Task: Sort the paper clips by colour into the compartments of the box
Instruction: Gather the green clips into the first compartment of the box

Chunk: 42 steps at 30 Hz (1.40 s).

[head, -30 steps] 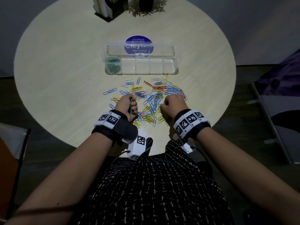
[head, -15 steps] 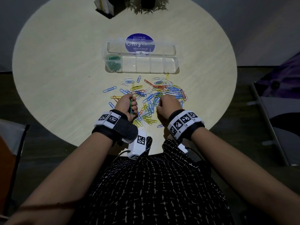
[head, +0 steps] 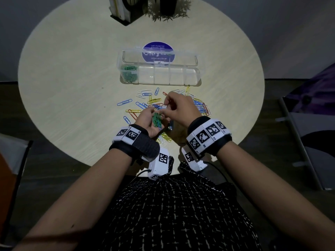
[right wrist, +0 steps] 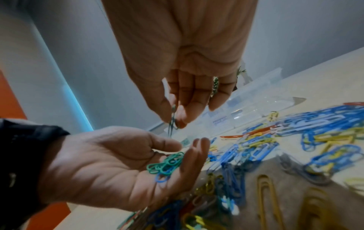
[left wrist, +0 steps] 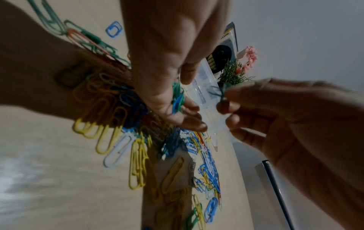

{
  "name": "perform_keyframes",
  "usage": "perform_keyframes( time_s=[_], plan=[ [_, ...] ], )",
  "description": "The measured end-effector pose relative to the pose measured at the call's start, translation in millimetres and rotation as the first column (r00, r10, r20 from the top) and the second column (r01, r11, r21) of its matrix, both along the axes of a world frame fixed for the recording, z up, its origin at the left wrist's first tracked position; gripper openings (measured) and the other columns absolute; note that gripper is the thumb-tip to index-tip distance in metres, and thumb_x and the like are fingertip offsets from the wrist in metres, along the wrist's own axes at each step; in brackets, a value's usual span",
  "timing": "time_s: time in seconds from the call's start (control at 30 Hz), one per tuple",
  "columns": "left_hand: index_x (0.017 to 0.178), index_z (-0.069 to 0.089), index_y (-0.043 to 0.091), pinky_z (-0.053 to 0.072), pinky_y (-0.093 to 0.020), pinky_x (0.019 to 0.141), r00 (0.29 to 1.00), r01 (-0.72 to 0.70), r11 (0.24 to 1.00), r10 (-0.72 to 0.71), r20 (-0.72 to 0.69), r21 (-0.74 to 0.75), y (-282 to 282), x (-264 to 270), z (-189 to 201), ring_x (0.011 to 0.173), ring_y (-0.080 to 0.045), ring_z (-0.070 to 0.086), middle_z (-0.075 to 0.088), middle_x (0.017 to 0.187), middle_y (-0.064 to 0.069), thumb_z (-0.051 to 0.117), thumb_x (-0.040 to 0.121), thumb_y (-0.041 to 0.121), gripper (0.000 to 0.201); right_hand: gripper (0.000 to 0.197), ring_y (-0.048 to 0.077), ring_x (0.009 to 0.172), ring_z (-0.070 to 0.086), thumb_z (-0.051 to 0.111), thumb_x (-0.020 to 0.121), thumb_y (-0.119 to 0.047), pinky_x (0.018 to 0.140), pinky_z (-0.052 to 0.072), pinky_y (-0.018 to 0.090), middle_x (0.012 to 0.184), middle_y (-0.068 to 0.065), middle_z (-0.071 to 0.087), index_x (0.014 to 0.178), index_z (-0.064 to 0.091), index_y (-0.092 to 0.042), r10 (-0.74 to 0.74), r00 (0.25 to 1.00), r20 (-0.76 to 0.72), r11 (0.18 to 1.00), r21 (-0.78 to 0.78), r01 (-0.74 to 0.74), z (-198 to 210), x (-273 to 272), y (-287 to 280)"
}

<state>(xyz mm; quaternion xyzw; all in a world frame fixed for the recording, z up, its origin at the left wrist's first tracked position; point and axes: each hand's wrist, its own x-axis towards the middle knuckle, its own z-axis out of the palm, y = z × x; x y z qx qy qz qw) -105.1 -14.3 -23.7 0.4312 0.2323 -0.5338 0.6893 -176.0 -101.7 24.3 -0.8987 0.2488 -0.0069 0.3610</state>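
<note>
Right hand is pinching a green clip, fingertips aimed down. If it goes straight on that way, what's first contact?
Likely the left hand, cupped palm-up just below with its green paper clips. The right hand hangs near the left fingertips; depth is unclear, so it might miss.

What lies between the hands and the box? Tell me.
In the head view, scattered loose clips, blue, yellow, white and red, lie on the table between the hands (left, right) and the box.
</note>
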Motion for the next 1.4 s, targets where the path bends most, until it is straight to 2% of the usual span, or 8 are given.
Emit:
perform_keyframes(
  time_s=[0.1,0.2,0.47,0.7,0.9,1.03,1.17,1.4],
  plan=[
    [0.069,0.048,0.009,0.038,-0.009,0.034,0.995,0.069,0.995,-0.074,0.061,0.077,3,4,-1,0.032,-0.01,0.049,0.051,0.041,-0.001,0.027,0.102,0.031,0.045,0.012,0.024,0.09,0.056,0.058,0.087,-0.011,0.079,0.035,0.024,0.091,0.009,0.066,0.093,0.064,-0.003,-0.078,0.997,-0.023,0.994,-0.077,0.076,-8,2,-15],
    [0.065,0.043,0.014,0.026,-0.006,0.029,0.989,0.103,0.988,-0.114,0.094,0.116,7,8,-2,0.023,-0.006,0.036,0.041,0.033,0.005,0.028,0.1,0.028,0.041,0.016,0.029,0.099,0.059,0.054,0.085,-0.006,0.083,0.043,0.027,0.1,0.012,0.067,0.092,0.068,-0.007,0.055,0.978,-0.2,0.984,-0.156,-0.087,-25,-2,-24],
    [0.073,0.05,0.009,0.033,-0.007,0.034,0.991,0.056,0.992,-0.069,0.116,0.115,19,12,-2,0.026,-0.007,0.041,0.045,0.037,0.002,0.03,0.098,0.015,0.033,0.02,0.031,0.109,0.053,0.049,0.091,-0.008,0.089,0.043,0.037,0.113,0.013,0.058,0.105,0.063,-0.006,0.215,0.904,-0.369,0.9,-0.286,-0.33,-32,-1,-27],
    [0.074,0.048,0.01,0.034,-0.007,0.035,0.991,-0.012,0.992,-0.005,0.13,0.127,22,10,-2,0.032,-0.007,0.042,0.041,0.057,0.001,0.031,0.098,0.014,0.03,0.022,0.027,0.11,0.054,0.053,0.089,-0.005,0.081,0.04,0.025,0.112,0.014,0.064,0.11,0.06,-0.005,0.025,0.977,-0.213,0.992,-0.114,-0.05,-21,-11,-26],
    [0.071,0.047,0.011,0.033,-0.007,0.035,0.991,-0.041,0.99,0.023,0.132,0.133,23,10,-3,0.029,-0.006,0.041,0.043,0.046,0.002,0.032,0.097,0.014,0.03,0.024,0.026,0.112,0.057,0.057,0.089,-0.009,0.097,0.044,0.034,0.116,0.01,0.066,0.109,0.067,-0.015,0.273,0.909,-0.315,0.951,-0.056,-0.305,-29,-21,-8],
    [0.072,0.048,0.012,0.033,-0.007,0.035,0.989,-0.07,0.99,0.052,0.142,0.124,29,8,-1,0.032,-0.006,0.042,0.038,0.06,0.002,0.03,0.097,0.014,0.031,0.023,0.028,0.115,0.055,0.056,0.089,-0.007,0.097,0.043,0.033,0.119,0.011,0.063,0.11,0.064,-0.011,0.124,0.938,-0.324,0.984,-0.078,-0.157,-33,-27,-18],
    [0.069,0.048,0.011,0.033,-0.007,0.035,0.988,-0.089,0.986,0.069,0.141,0.141,36,7,-1,0.044,-0.007,0.04,0.044,0.038,0.004,0.032,0.097,0.015,0.033,0.02,0.028,0.111,0.055,0.056,0.088,-0.008,0.093,0.044,0.033,0.115,0.012,0.064,0.107,0.063,-0.008,0.081,0.954,-0.288,0.99,-0.084,-0.109,-30,-24,-20],
    [0.07,0.047,0.011,0.032,-0.007,0.034,0.982,-0.118,0.982,0.093,0.164,0.145,40,4,1,0.032,-0.006,0.041,0.043,0.034,0.004,0.032,0.097,0.014,0.031,0.018,0.029,0.111,0.054,0.064,0.084,-0.011,0.09,0.045,0.033,0.112,0.015,0.065,0.101,0.066,-0.006,0.065,0.937,-0.342,0.983,-0.14,-0.12,-35,-17,-14]
  ],
)
